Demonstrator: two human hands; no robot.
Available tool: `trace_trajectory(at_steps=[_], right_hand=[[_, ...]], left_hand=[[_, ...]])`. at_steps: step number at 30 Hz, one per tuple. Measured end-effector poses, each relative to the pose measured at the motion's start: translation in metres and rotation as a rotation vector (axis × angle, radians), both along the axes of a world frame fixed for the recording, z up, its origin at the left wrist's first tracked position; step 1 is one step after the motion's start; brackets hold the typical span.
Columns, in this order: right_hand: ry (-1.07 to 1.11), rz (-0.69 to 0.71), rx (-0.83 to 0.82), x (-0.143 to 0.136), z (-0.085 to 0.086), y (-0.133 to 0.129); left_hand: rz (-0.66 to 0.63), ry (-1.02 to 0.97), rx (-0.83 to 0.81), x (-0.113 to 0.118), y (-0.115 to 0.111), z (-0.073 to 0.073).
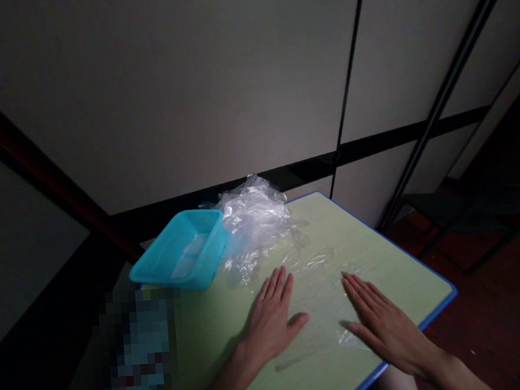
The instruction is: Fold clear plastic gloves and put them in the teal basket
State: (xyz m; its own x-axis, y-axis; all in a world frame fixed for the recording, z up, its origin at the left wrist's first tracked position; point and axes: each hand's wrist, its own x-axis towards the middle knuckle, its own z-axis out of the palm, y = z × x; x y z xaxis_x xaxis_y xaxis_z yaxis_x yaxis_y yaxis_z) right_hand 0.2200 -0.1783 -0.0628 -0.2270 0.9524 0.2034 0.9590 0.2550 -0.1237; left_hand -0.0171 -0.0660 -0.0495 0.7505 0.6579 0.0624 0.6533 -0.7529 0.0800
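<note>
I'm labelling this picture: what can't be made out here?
Head view:
What lies beneath left grip and right grip: covered by them.
Clear plastic heap: pieces too crumpled to count.
Pale patch inside basin: dim, blurred.
Behind pixelated block: masked.
Table, near edge: cut off by picture bottom.

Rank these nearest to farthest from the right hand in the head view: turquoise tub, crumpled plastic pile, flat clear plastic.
From the right hand:
1. Flat clear plastic: right at the hand, on its left side.
2. Crumpled plastic pile: ahead and to the left.
3. Turquoise tub: farther left, just past the pile.
</note>
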Motion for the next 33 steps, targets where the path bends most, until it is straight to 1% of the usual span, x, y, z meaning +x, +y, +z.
trace_trajectory(at_steps=[3, 7, 9, 11, 14, 16, 18, 20, 21, 22, 24, 28, 31, 33], right_hand=[[-0.014, -0.022, -0.005, 0.010, -0.005, -0.006], [0.007, -0.024, 0.003, 0.014, -0.004, -0.007], [0.019, -0.028, 0.013, 0.013, -0.003, -0.007], [0.017, -0.028, 0.017, 0.013, -0.004, -0.007], [-0.009, -0.024, 0.015, 0.013, -0.006, -0.007], [-0.034, -0.026, 0.018, 0.013, -0.007, -0.007], [-0.054, -0.027, 0.022, 0.013, -0.007, -0.006], [-0.058, -0.029, 0.023, 0.013, -0.007, -0.006], [-0.056, -0.029, 0.024, 0.013, -0.007, -0.006], [-0.054, -0.029, 0.024, 0.013, -0.008, -0.006], [-0.050, -0.027, 0.030, 0.013, -0.008, -0.006], [-0.040, -0.033, 0.039, 0.014, -0.010, -0.006], [-0.043, -0.042, 0.028, 0.014, -0.012, -0.006], [-0.040, -0.042, 0.019, 0.015, -0.014, -0.007]], left_hand=[[-0.005, 0.010, -0.006, 0.000, 0.000, 0.000], [0.015, 0.042, -0.018, -0.002, 0.000, 0.002], [0.027, 0.047, -0.014, -0.002, 0.000, 0.006], [0.010, 0.035, -0.004, 0.004, -0.002, 0.013], [-0.097, -0.022, 0.006, 0.027, -0.011, 0.024], [-0.170, -0.076, 0.015, 0.049, -0.019, 0.026], [-0.241, -0.099, -0.004, 0.070, -0.027, 0.022], [-0.255, -0.094, -0.036, 0.083, -0.030, 0.014], [-0.251, -0.086, -0.051, 0.086, -0.031, 0.009], [-0.245, -0.078, -0.061, 0.085, -0.031, 0.006], [-0.232, -0.062, -0.067, 0.075, -0.028, 0.002], [-0.180, -0.016, -0.065, 0.035, -0.025, 0.006], [-0.118, 0.031, -0.080, 0.004, -0.026, 0.010], [-0.067, 0.038, -0.082, -0.012, -0.028, 0.010]])
